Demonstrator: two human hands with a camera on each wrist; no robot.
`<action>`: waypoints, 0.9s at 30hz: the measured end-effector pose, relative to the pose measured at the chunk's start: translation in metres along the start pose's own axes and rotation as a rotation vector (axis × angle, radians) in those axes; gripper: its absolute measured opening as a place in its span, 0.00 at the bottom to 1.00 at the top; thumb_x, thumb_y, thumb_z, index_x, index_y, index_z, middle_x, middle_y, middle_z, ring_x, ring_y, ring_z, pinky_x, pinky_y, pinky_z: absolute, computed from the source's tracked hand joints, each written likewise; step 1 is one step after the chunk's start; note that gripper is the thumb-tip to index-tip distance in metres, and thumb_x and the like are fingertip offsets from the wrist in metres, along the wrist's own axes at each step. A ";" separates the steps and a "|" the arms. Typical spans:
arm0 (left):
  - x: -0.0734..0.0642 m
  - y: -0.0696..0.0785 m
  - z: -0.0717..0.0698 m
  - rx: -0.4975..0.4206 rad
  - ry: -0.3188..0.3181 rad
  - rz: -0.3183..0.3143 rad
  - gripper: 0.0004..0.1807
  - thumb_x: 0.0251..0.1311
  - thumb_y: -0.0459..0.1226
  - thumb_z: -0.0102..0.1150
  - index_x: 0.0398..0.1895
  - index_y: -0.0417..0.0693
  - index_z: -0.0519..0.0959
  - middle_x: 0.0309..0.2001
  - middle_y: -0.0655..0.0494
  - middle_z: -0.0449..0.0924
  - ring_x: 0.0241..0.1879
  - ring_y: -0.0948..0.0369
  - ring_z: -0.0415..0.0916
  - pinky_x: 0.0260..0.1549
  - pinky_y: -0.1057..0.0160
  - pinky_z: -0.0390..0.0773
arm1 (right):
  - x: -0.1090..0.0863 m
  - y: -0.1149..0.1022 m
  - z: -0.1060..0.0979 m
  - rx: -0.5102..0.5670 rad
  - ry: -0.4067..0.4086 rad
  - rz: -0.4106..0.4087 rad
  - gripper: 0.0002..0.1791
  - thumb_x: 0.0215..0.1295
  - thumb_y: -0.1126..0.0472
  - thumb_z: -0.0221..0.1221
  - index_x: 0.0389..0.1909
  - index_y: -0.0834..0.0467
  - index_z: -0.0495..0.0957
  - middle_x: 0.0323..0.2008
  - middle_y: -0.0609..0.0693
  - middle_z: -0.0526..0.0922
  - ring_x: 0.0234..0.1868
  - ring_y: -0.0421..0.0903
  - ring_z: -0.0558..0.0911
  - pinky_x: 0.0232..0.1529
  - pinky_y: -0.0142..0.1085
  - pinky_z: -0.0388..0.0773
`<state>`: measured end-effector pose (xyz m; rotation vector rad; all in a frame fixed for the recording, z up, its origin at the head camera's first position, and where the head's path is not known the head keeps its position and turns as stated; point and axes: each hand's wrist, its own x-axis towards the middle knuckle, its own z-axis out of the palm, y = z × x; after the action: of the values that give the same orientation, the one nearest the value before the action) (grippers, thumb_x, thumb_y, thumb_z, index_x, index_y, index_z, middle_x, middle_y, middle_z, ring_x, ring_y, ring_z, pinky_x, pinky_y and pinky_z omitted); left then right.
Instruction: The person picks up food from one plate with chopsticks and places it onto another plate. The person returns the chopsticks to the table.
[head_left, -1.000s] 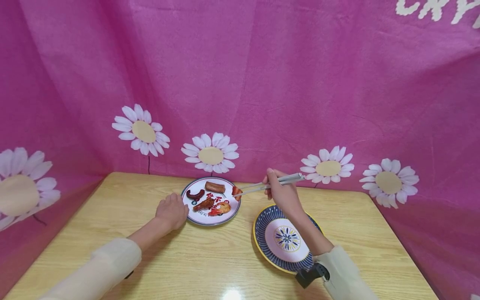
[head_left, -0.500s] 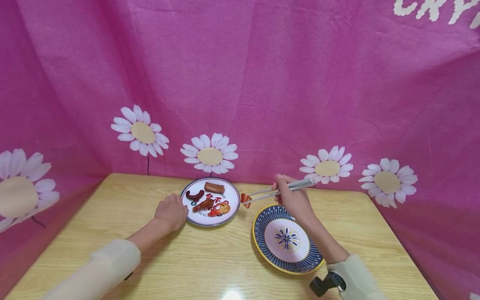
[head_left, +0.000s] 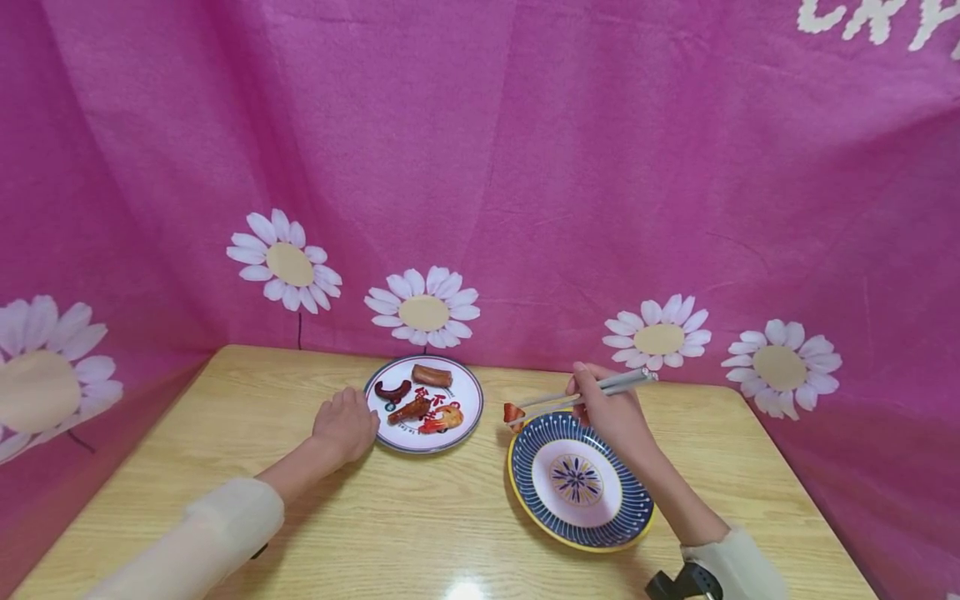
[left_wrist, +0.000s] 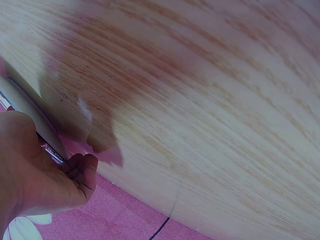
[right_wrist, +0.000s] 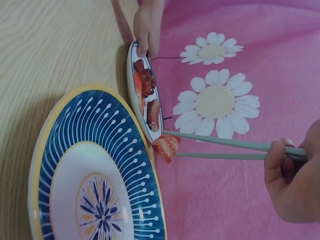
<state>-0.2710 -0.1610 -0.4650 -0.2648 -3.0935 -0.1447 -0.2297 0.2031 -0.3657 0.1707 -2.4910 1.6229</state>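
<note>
Beige-sleeved, the left hand [head_left: 347, 425] grips the rim of the white plate [head_left: 467, 390] with bent fingers, likely to steady it. Right of that, near the edge of the blue plate [head_left: 555, 458], a red wedge [head_left: 513, 416] hangs between the chopsticks [head_left: 626, 381], no long axis clear. Their tips point left, shafts slanting back to the right hand [head_left: 611, 414], which pinches them, presumably to keep the wedge clamped.

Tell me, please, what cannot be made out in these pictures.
Head: red print on the white plate, partly covered by food pieces.
Left wrist: most of that plate, behind the left hand and past the left edge.
Right wrist: part of the blue-patterned plate, cut by the bottom edge.
</note>
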 end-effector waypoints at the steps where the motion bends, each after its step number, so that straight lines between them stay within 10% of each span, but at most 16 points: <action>1: 0.000 0.000 0.000 0.001 0.004 0.001 0.21 0.72 0.41 0.45 0.41 0.25 0.69 0.35 0.41 0.64 0.41 0.46 0.68 0.42 0.47 0.73 | -0.001 0.000 -0.001 -0.007 -0.001 -0.001 0.22 0.79 0.52 0.47 0.30 0.65 0.76 0.17 0.55 0.76 0.16 0.43 0.73 0.18 0.32 0.73; 27: 0.000 0.000 0.000 -0.006 0.014 -0.009 0.20 0.71 0.41 0.45 0.41 0.25 0.70 0.35 0.41 0.66 0.42 0.45 0.69 0.43 0.47 0.73 | -0.008 0.011 -0.024 -0.108 -0.028 0.046 0.22 0.78 0.54 0.49 0.28 0.66 0.76 0.14 0.52 0.74 0.14 0.42 0.72 0.16 0.32 0.70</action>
<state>-0.2714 -0.1611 -0.4648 -0.2493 -3.0809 -0.1561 -0.2222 0.2298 -0.3671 0.1239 -2.6142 1.5074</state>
